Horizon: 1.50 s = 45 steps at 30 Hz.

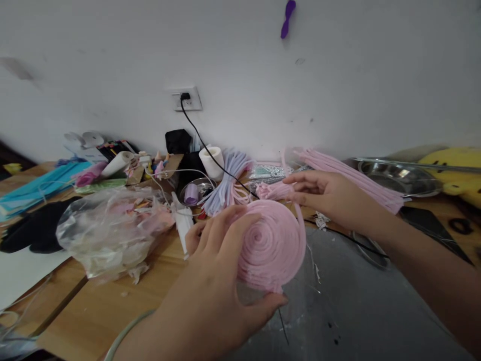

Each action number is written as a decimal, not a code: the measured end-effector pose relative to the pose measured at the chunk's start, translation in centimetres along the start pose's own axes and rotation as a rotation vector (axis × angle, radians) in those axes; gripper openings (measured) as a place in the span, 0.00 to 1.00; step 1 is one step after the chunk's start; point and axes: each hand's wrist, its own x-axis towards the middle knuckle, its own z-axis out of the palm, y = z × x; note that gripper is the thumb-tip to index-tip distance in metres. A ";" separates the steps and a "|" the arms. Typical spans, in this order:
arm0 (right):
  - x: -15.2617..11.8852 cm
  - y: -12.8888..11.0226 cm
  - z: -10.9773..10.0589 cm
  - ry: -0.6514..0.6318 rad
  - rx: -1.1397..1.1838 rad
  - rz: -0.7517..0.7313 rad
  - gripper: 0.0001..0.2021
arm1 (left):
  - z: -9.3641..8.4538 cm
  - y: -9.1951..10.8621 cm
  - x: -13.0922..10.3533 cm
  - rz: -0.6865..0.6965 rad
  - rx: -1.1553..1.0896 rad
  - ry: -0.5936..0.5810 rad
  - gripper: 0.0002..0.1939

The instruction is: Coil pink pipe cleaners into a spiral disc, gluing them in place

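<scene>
A flat round coil, wound in a spiral from pink fuzzy pipe cleaner, faces me above the grey mat. My left hand grips it from the left, fingers over its upper left edge and thumb under its lower rim. From the coil's right side a loose length of pink pipe cleaner rises to my right hand. The fingers of that hand are closed on this strand, and its tip sticks up past them. Behind the coil lies a small pink pipe-cleaner bundle.
Pink pipe cleaners lie at the back right, beside a metal bowl. A pale blue and lilac bundle stands behind the left hand. Left of it sits a clear plastic bag. A black cable hangs from the wall socket.
</scene>
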 end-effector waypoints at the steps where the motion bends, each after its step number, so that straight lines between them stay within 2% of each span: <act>1: 0.2 -0.1 0.1 0.012 0.000 0.007 0.15 | 0.0 0.0 0.0 0.005 0.002 0.004 0.38; 5: 1.1 -0.4 0.5 -0.089 0.060 -0.058 0.19 | 0.0 0.0 0.0 0.021 0.016 0.006 0.38; 11: 3.3 0.1 1.7 -0.282 0.171 -0.087 0.12 | 0.4 -0.6 0.5 0.020 0.009 -0.014 0.41; 16: 4.5 0.9 1.8 -0.297 0.096 -0.155 0.11 | 1.2 -1.3 0.2 -0.026 -0.007 -0.064 0.43; 20: 4.5 1.1 1.7 -0.316 0.072 -0.182 0.09 | 1.0 -2.3 -0.3 -0.025 0.012 -0.031 0.50; 22: 4.5 1.0 1.8 -0.326 0.075 -0.195 0.09 | 0.5 -3.5 0.1 -0.006 -0.117 -0.024 0.45; 24: 4.5 0.9 1.9 -0.335 0.078 -0.211 0.10 | 0.2 -4.9 1.0 0.006 -0.285 -0.010 0.32; 26: 4.5 0.9 2.0 -0.340 0.077 -0.227 0.10 | 0.3 -6.3 2.3 -0.066 -0.323 0.064 0.21; 27: 4.6 0.9 2.0 -0.341 0.074 -0.231 0.09 | 0.5 -6.9 2.9 -0.084 -0.319 0.065 0.19; 29: 4.6 0.9 1.9 -0.338 0.062 -0.231 0.09 | 1.1 -7.5 4.0 -0.089 -0.343 0.013 0.16; 32: 4.4 0.9 1.9 -0.353 0.058 -0.229 0.10 | 1.7 -7.3 4.7 -0.093 -0.400 -0.108 0.11; 37: 3.7 0.8 1.9 -0.375 0.045 -0.221 0.12 | 1.6 -6.5 4.6 -0.156 -0.459 -0.114 0.10; 40: 3.4 0.8 1.8 -0.366 0.001 -0.194 0.18 | 1.3 -6.3 4.5 -0.186 -0.523 -0.110 0.13; 45: 3.3 1.2 1.6 -0.368 0.005 -0.161 0.22 | 1.0 -5.9 4.6 -0.256 -0.654 -0.200 0.14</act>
